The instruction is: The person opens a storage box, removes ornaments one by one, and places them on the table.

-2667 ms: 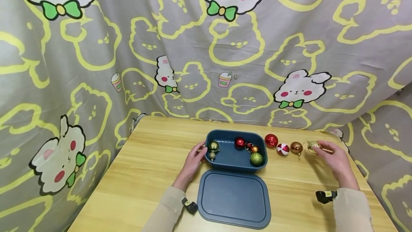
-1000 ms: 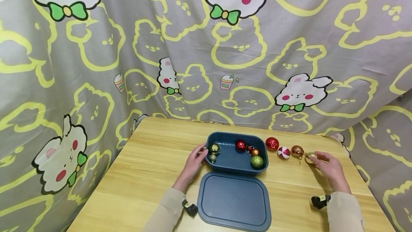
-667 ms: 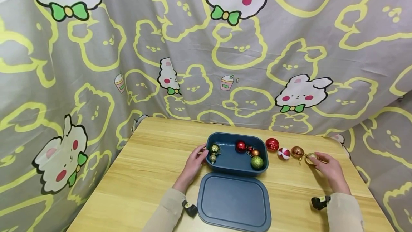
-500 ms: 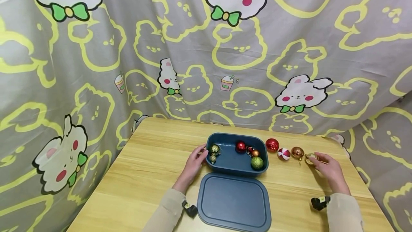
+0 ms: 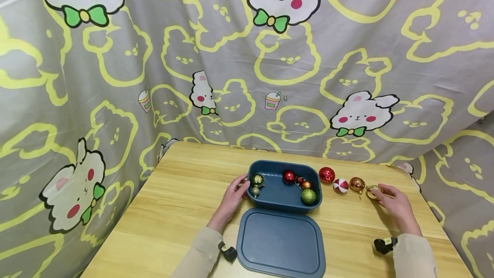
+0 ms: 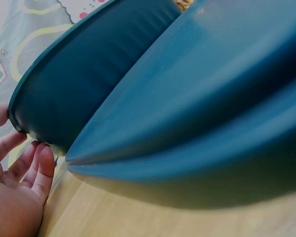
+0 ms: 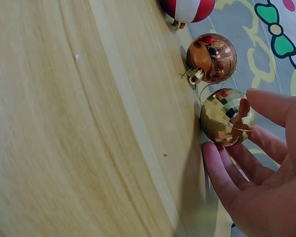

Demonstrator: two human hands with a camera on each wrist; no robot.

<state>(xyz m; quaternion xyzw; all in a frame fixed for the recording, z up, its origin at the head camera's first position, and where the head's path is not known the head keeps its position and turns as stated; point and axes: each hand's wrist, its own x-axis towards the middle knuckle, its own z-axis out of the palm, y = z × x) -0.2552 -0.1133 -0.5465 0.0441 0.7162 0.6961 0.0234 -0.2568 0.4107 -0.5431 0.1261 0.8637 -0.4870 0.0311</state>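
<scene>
My right hand (image 5: 394, 203) holds a gold mirror-tiled Christmas bauble (image 7: 228, 117) between thumb and fingers, low over the table. Right beside it lies a shiny copper bauble (image 7: 212, 58), then a red-and-white striped bauble (image 5: 341, 185) and a red glitter bauble (image 5: 326, 175), in a row running from the box. My left hand (image 5: 233, 194) rests its fingertips against the left end of a dark blue box (image 5: 283, 205). Inside the box are a gold bauble (image 5: 257, 179), a red bauble (image 5: 288, 177), a small orange bauble (image 5: 306, 184) and a green glitter bauble (image 5: 308, 196).
A blue lid (image 5: 281, 242) lies flat on the wooden table (image 5: 166, 209), directly in front of the box. A grey patterned curtain (image 5: 231, 55) hangs behind the table and along both sides.
Since the earliest frame, my right hand has brought the gold bauble left and down, beside the copper one. In the last second it has hardly moved. The left hand stays at the box.
</scene>
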